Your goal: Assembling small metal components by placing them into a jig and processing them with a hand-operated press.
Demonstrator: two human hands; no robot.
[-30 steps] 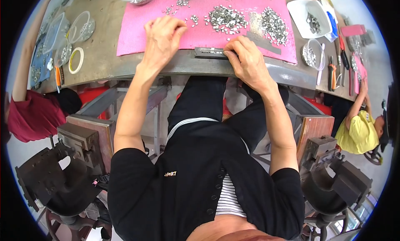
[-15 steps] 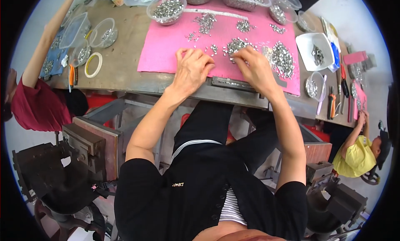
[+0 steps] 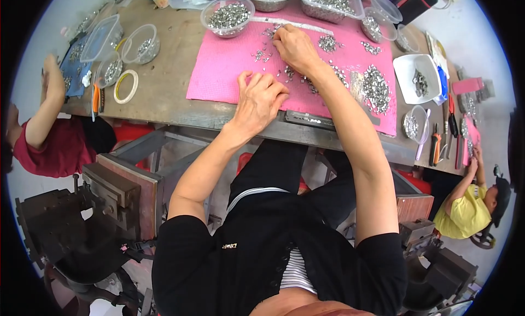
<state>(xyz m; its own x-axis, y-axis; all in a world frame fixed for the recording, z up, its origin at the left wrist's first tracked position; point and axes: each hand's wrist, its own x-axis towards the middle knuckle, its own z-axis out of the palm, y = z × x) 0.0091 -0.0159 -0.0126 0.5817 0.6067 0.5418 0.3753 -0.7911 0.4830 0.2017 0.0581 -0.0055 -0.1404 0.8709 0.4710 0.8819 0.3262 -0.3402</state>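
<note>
A pink ribbed mat point(image 3: 219, 70) lies on the bench, strewn with heaps of small shiny metal pieces. Over its near edge, my left hand point(image 3: 256, 101) is curled, thumb and fingertips drawn together; anything between them is too small to make out. My right hand point(image 3: 295, 49) reaches to the far part of the mat, fingertips bunched down at a pile of metal pieces point(image 3: 272, 30) that it partly covers. A dark narrow metal bar point(image 3: 306, 119) lies at the mat's front edge, with small bright pieces along it. My right forearm hides part of the middle heap.
Along the back stand a round clear tub point(image 3: 227, 18) and a rectangular one point(image 3: 328, 4), both full of metal pieces. At right are a white tray point(image 3: 402, 75) and orange-handled pliers point(image 3: 436, 146). A tape roll point(image 3: 126, 87) lies left. Other people sit at both sides.
My right hand has moved forward and left, from the middle heap to the far pile. My left hand stays curled near the mat's front. The person at left has drawn an arm back.
</note>
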